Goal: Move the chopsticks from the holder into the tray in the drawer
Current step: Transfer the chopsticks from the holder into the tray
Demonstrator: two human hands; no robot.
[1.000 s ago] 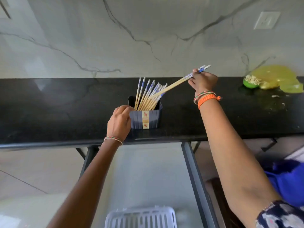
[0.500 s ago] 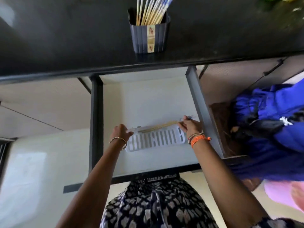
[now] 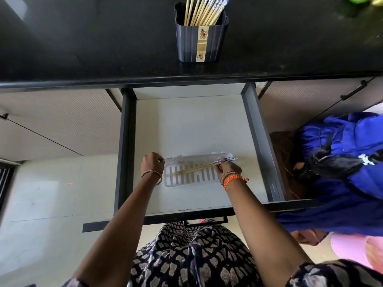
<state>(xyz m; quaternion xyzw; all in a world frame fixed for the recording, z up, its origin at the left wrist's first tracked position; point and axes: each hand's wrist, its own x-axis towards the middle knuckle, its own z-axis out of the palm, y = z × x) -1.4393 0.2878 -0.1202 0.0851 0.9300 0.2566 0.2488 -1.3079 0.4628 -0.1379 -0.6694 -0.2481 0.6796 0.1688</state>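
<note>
Counter (image 3: 83, 48): black, polished, glossy, apparently stone. Holder (image 3: 202, 42): dark ribbed plastic, matt, with a printed paper-like label strip. Chopsticks (image 3: 204, 11) in it: pale bare wood or bamboo, patterned blue-white ends. Tray (image 3: 192, 182): white slotted plastic, smooth, slight sheen. Drawer (image 3: 186, 125): floor smooth matt off-white; side rails dark, matt, probably painted metal. Cabinet fronts (image 3: 62, 117): finely ribbed, matt.

Holder (image 3: 202, 36) label strip — small print illegible
</note>
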